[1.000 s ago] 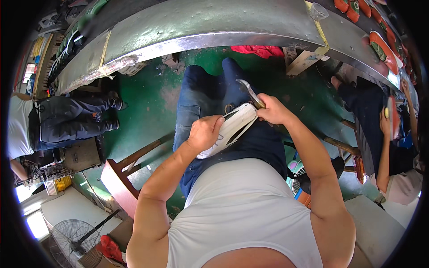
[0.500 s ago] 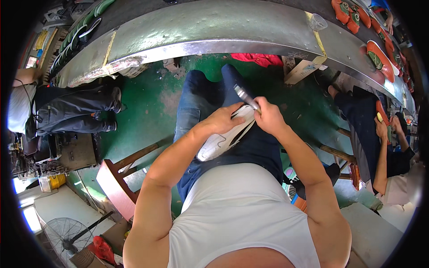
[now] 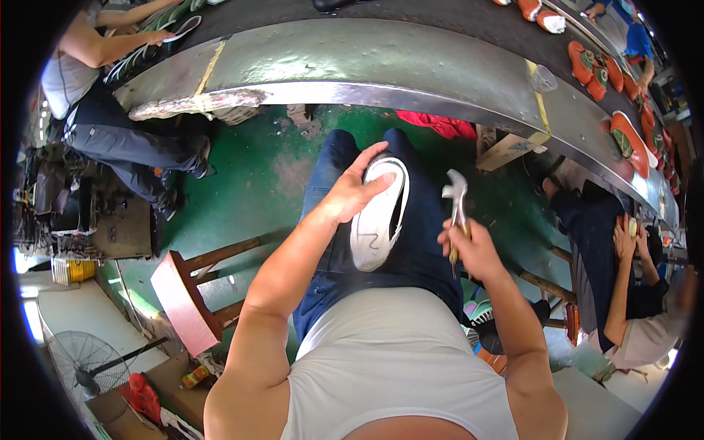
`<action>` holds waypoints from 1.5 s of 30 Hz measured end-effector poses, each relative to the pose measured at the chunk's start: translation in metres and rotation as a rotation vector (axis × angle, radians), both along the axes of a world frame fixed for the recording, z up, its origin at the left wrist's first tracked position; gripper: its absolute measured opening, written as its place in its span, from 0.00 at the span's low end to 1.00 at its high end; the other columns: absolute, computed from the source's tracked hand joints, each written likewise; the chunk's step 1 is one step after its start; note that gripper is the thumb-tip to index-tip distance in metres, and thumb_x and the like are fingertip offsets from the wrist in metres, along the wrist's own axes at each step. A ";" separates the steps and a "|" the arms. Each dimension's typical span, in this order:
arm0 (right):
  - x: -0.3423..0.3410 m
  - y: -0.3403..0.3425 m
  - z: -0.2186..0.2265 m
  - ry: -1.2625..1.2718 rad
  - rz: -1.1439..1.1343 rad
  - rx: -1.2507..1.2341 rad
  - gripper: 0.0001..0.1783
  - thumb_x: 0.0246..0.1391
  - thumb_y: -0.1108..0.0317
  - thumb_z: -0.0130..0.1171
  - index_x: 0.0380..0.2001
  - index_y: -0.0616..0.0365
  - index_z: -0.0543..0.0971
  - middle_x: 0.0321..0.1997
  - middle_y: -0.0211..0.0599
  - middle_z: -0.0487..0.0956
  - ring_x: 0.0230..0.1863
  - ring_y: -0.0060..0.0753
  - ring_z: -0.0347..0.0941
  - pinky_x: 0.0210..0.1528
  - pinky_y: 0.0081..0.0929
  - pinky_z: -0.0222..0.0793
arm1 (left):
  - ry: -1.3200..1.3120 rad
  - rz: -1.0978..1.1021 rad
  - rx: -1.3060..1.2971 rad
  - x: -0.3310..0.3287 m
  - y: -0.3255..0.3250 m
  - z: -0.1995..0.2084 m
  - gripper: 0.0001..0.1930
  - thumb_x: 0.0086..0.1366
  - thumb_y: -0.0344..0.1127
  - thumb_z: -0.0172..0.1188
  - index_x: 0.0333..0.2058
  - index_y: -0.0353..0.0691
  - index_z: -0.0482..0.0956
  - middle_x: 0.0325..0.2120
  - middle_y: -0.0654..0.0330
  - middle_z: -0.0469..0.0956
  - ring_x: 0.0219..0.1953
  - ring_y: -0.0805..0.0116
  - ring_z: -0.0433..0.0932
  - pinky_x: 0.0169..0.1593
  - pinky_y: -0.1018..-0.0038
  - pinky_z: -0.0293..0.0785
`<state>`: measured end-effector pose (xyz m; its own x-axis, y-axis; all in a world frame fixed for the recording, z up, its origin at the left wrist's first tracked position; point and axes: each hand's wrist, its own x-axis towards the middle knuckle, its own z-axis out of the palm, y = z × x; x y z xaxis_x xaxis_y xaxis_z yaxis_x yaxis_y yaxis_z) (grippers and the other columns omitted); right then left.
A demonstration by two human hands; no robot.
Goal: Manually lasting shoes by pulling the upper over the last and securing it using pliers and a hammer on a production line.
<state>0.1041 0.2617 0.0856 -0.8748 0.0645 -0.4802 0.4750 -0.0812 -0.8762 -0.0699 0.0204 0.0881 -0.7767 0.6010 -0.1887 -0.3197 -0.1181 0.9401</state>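
- The white, elongated shoe (image 3: 372, 233) could twist or slip, you may find, since your left hand (image 3: 358, 192) clamps only its knee-side end and the waist-side end looks unsupported by fingers.
- Your silver, claw-headed metal tool (image 3: 459, 199) could catch your left thumb, because that thumb lies across the shoe's pale face, near the dark opening.
- A stray swing could also scuff or nick the white surface; the tool's bare metal head points up, away from your body, and is apart from the shoe.
- Your hands are apart: the right hand (image 3: 469, 248) is wrapped round the tool's brownish-yellow handle, beside the right edge of your dark-blue denim trousers (image 3: 429, 220).
- The shoe is over the middle of those trousers; you cannot tell from this view whether it touches them. The long, grey, metal-edged desk (image 3: 367, 59) runs beyond their knees.
- It looks smooth and rounded at the waist-side end, with a dark, pen-like scrawl there, a raised pale rim at the other end, and a narrow dark gap along its right side.
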 end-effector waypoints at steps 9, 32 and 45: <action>-0.036 -0.065 0.032 0.225 0.411 0.055 0.16 0.64 0.66 0.55 0.51 0.64 0.75 0.37 0.37 0.83 0.36 0.27 0.79 0.40 0.28 0.74 | 0.215 -0.032 -0.099 0.011 -0.051 -0.019 0.29 0.72 0.45 0.57 0.67 0.46 0.60 0.60 0.52 0.64 0.62 0.62 0.65 0.65 0.67 0.61; -0.089 -0.104 -0.001 0.486 0.640 0.868 0.11 0.61 0.69 0.55 0.41 0.68 0.71 0.38 0.58 0.78 0.39 0.63 0.77 0.40 0.50 0.74 | -0.320 -0.032 0.063 -0.014 -0.107 -0.026 0.29 0.70 0.36 0.60 0.68 0.47 0.61 0.55 0.62 0.71 0.52 0.73 0.73 0.54 0.75 0.72; -0.074 -0.073 0.041 0.712 0.260 0.278 0.11 0.62 0.71 0.57 0.46 0.62 0.72 0.41 0.40 0.80 0.37 0.29 0.77 0.43 0.28 0.73 | 1.007 0.053 -0.159 0.012 -0.094 0.072 0.28 0.55 0.28 0.68 0.57 0.38 0.74 0.59 0.35 0.67 0.62 0.33 0.68 0.63 0.56 0.66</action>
